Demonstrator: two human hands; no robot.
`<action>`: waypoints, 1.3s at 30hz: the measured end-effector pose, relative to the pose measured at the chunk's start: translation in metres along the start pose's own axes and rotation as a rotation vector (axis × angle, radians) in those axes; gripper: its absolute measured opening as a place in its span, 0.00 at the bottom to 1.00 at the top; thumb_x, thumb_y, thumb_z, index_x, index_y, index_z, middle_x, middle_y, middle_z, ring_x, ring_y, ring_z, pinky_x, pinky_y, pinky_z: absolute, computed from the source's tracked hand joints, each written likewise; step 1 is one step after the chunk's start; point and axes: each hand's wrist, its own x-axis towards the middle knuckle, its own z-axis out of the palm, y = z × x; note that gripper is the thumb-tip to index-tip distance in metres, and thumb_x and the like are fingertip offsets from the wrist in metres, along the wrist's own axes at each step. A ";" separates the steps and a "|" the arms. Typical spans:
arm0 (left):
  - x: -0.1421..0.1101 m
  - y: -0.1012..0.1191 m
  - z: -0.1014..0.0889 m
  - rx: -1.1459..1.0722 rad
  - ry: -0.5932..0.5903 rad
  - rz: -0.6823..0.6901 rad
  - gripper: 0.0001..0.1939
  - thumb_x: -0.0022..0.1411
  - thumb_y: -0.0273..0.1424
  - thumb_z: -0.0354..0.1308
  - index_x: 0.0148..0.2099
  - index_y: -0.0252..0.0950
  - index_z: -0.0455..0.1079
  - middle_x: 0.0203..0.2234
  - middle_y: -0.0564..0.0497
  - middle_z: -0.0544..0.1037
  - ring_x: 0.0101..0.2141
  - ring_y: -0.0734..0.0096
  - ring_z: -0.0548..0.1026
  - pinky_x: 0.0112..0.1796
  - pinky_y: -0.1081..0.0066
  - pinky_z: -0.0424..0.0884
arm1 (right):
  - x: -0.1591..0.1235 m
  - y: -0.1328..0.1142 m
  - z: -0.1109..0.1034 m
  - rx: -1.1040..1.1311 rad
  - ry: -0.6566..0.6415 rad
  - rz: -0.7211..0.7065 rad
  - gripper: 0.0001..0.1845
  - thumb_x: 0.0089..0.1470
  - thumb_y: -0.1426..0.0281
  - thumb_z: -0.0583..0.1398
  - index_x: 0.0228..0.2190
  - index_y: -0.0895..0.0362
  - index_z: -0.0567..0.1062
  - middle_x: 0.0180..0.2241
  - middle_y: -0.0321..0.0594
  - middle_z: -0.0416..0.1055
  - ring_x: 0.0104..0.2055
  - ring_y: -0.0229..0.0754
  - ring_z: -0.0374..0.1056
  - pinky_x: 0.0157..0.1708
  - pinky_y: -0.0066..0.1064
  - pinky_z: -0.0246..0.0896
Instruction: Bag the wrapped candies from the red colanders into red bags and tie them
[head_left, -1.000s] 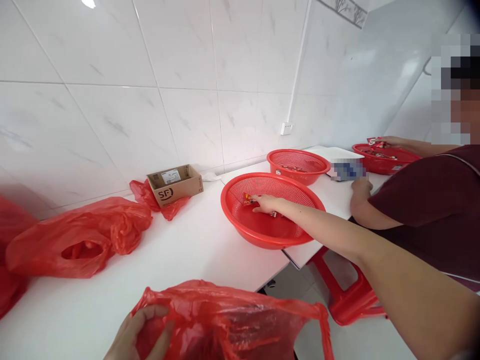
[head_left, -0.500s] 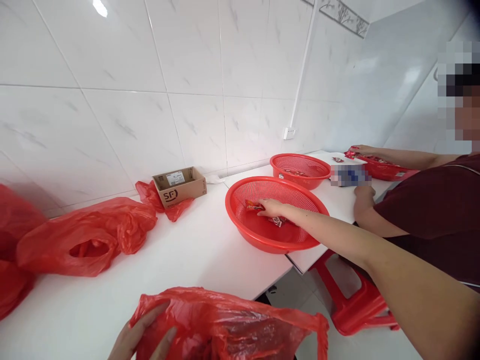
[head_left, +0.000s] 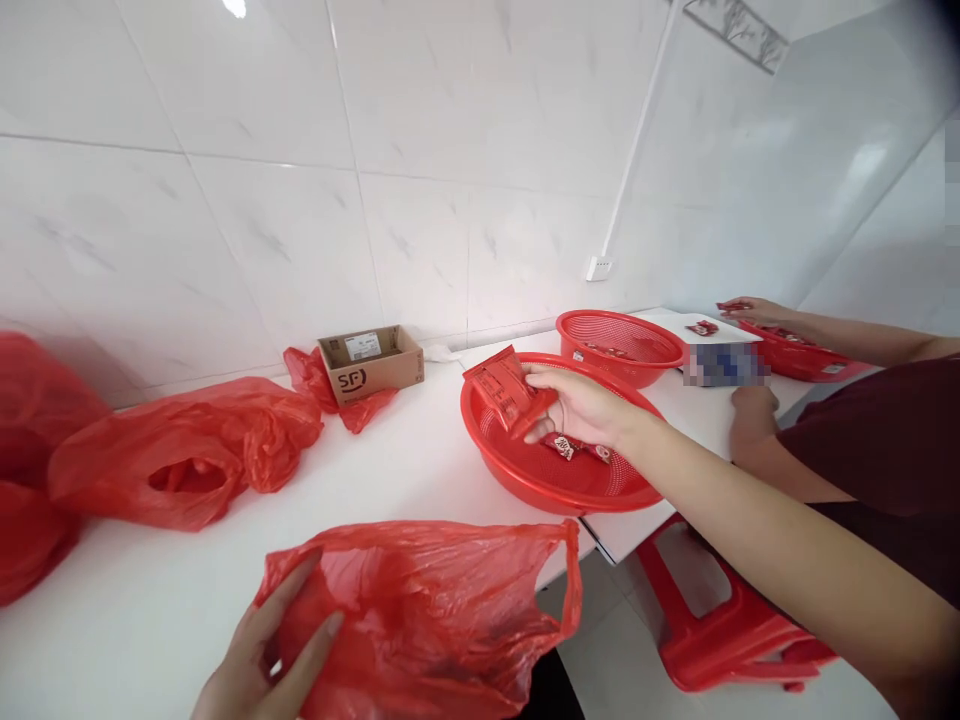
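A red snack packet [head_left: 499,390] is pinched in my right hand [head_left: 574,402], raised just above the near red plastic basket [head_left: 510,485]. Inside that basket lie a couple of other snack packets [head_left: 566,447], partly covered by my wrist. At the front, my left hand [head_left: 274,640] grips the left side of a red plastic bag [head_left: 420,600]. One of the bag's handle loops stands up at its right end. What the bag holds is hidden from me.
Tied red bags [head_left: 187,460] lie at the left beside an open cardboard box [head_left: 373,370]. A second red basket [head_left: 622,335] stands behind. On the right, another person's hand [head_left: 750,308] holds a packet over a third basket [head_left: 814,360]. A red stool [head_left: 712,640] stands below the table edge.
My right hand has lifted the snack packet out of the near basket, turning its flat side toward me. The bag in my left hand has shifted up and left. The other person's hand has risen slightly.
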 end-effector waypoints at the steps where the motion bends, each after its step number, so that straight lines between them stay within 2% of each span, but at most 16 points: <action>1: -0.001 0.005 0.003 -0.009 -0.031 -0.009 0.34 0.51 0.49 0.60 0.60 0.47 0.66 0.56 0.51 0.72 0.54 0.49 0.71 0.52 0.54 0.72 | -0.009 0.001 0.017 0.046 -0.038 -0.009 0.16 0.58 0.62 0.58 0.46 0.57 0.71 0.38 0.43 0.75 0.33 0.42 0.74 0.29 0.35 0.73; 5: -0.013 0.030 0.012 -0.067 -0.187 -0.031 0.36 0.55 0.46 0.58 0.64 0.40 0.61 0.54 0.44 0.72 0.47 0.56 0.76 0.48 0.59 0.73 | -0.036 0.022 0.081 -0.044 -0.214 0.007 0.21 0.52 0.68 0.64 0.49 0.51 0.71 0.40 0.38 0.75 0.39 0.42 0.74 0.37 0.37 0.73; 8: -0.020 0.041 0.011 -0.065 -0.259 -0.041 0.35 0.58 0.40 0.55 0.66 0.37 0.57 0.50 0.43 0.74 0.43 0.60 0.77 0.43 0.62 0.74 | -0.039 0.056 0.109 -0.402 -0.281 -0.049 0.16 0.56 0.71 0.61 0.47 0.50 0.75 0.42 0.38 0.76 0.43 0.45 0.74 0.42 0.37 0.71; 10: -0.024 0.040 0.005 -0.031 -0.276 -0.042 0.34 0.58 0.37 0.54 0.66 0.38 0.57 0.49 0.43 0.74 0.41 0.62 0.76 0.42 0.63 0.73 | -0.035 0.081 0.118 -0.725 -0.216 -0.125 0.18 0.55 0.76 0.58 0.46 0.50 0.76 0.41 0.40 0.77 0.42 0.47 0.74 0.40 0.37 0.70; 12: -0.026 0.037 -0.002 0.028 -0.276 -0.032 0.33 0.58 0.35 0.53 0.66 0.40 0.57 0.51 0.44 0.73 0.42 0.62 0.75 0.44 0.61 0.72 | -0.029 0.101 0.121 -1.049 -0.139 -0.158 0.25 0.53 0.83 0.54 0.50 0.53 0.74 0.44 0.46 0.76 0.44 0.50 0.74 0.41 0.40 0.69; 15: -0.029 0.033 -0.011 0.082 -0.233 0.019 0.33 0.57 0.34 0.53 0.65 0.45 0.59 0.56 0.48 0.69 0.51 0.59 0.71 0.51 0.60 0.68 | -0.026 0.114 0.119 -1.369 -0.167 -0.170 0.33 0.51 0.87 0.51 0.57 0.57 0.68 0.54 0.53 0.69 0.54 0.55 0.67 0.50 0.47 0.64; 19: -0.033 0.036 -0.011 0.073 -0.210 0.080 0.32 0.56 0.33 0.54 0.64 0.45 0.60 0.57 0.48 0.68 0.56 0.58 0.67 0.52 0.63 0.67 | -0.036 0.113 0.114 -1.381 -0.333 -0.108 0.34 0.53 0.74 0.61 0.61 0.50 0.63 0.62 0.49 0.59 0.61 0.57 0.59 0.55 0.47 0.61; 22: -0.035 0.041 -0.005 0.061 -0.241 0.131 0.32 0.56 0.32 0.54 0.64 0.46 0.61 0.56 0.49 0.69 0.55 0.59 0.68 0.51 0.65 0.68 | -0.039 0.113 0.109 -1.358 -0.310 -0.104 0.35 0.54 0.69 0.62 0.62 0.45 0.61 0.64 0.45 0.55 0.62 0.56 0.56 0.56 0.47 0.59; 24: -0.035 0.044 0.000 0.070 -0.257 0.157 0.31 0.57 0.31 0.53 0.64 0.47 0.61 0.54 0.49 0.70 0.51 0.61 0.71 0.48 0.67 0.70 | -0.036 0.116 0.108 -1.357 -0.265 -0.130 0.38 0.53 0.70 0.62 0.63 0.49 0.57 0.62 0.48 0.57 0.62 0.55 0.56 0.58 0.46 0.57; 26: -0.034 0.046 0.005 0.109 -0.246 0.163 0.31 0.58 0.31 0.53 0.65 0.46 0.60 0.52 0.49 0.71 0.42 0.65 0.75 0.41 0.69 0.72 | -0.032 0.120 0.109 -1.380 -0.227 -0.120 0.40 0.53 0.67 0.63 0.64 0.55 0.56 0.59 0.53 0.61 0.60 0.56 0.59 0.56 0.47 0.58; 29: -0.028 0.046 0.012 0.193 -0.195 0.156 0.32 0.59 0.31 0.52 0.66 0.42 0.57 0.51 0.47 0.70 0.33 0.70 0.74 0.34 0.70 0.72 | -0.028 0.120 0.114 -1.406 -0.204 -0.053 0.35 0.52 0.63 0.63 0.59 0.58 0.62 0.52 0.54 0.67 0.51 0.58 0.67 0.47 0.46 0.64; 31: -0.024 0.046 0.015 0.227 -0.163 0.171 0.32 0.59 0.31 0.52 0.66 0.40 0.56 0.53 0.45 0.68 0.36 0.67 0.75 0.37 0.69 0.72 | -0.029 0.114 0.119 -1.341 -0.223 -0.025 0.31 0.50 0.62 0.64 0.55 0.56 0.66 0.48 0.50 0.70 0.46 0.55 0.70 0.42 0.42 0.66; 33: -0.023 0.047 0.017 0.212 -0.147 0.175 0.32 0.59 0.30 0.52 0.66 0.39 0.57 0.55 0.44 0.67 0.42 0.63 0.74 0.42 0.68 0.71 | -0.030 0.108 0.124 -1.239 -0.221 -0.051 0.30 0.50 0.60 0.64 0.53 0.54 0.67 0.47 0.47 0.70 0.45 0.51 0.70 0.41 0.38 0.66; 35: -0.023 0.049 0.017 0.117 -0.179 0.146 0.33 0.56 0.28 0.52 0.65 0.40 0.59 0.54 0.44 0.69 0.43 0.62 0.75 0.41 0.68 0.72 | -0.026 0.106 0.129 -1.202 -0.146 -0.113 0.29 0.54 0.59 0.62 0.55 0.53 0.65 0.47 0.46 0.70 0.46 0.50 0.69 0.42 0.37 0.65; 37: -0.026 0.053 0.015 -0.027 -0.290 0.086 0.35 0.53 0.26 0.53 0.65 0.41 0.61 0.50 0.45 0.74 0.37 0.63 0.76 0.34 0.69 0.73 | -0.017 0.109 0.132 -1.286 -0.039 -0.142 0.26 0.59 0.59 0.57 0.56 0.55 0.64 0.48 0.49 0.69 0.48 0.52 0.68 0.42 0.39 0.64; 39: -0.028 0.056 0.009 -0.156 -0.414 0.034 0.36 0.51 0.25 0.55 0.64 0.42 0.62 0.42 0.46 0.77 0.31 0.65 0.75 0.28 0.70 0.72 | -0.006 0.117 0.132 -1.440 0.025 -0.073 0.24 0.61 0.59 0.55 0.54 0.58 0.67 0.48 0.54 0.69 0.49 0.56 0.67 0.41 0.42 0.64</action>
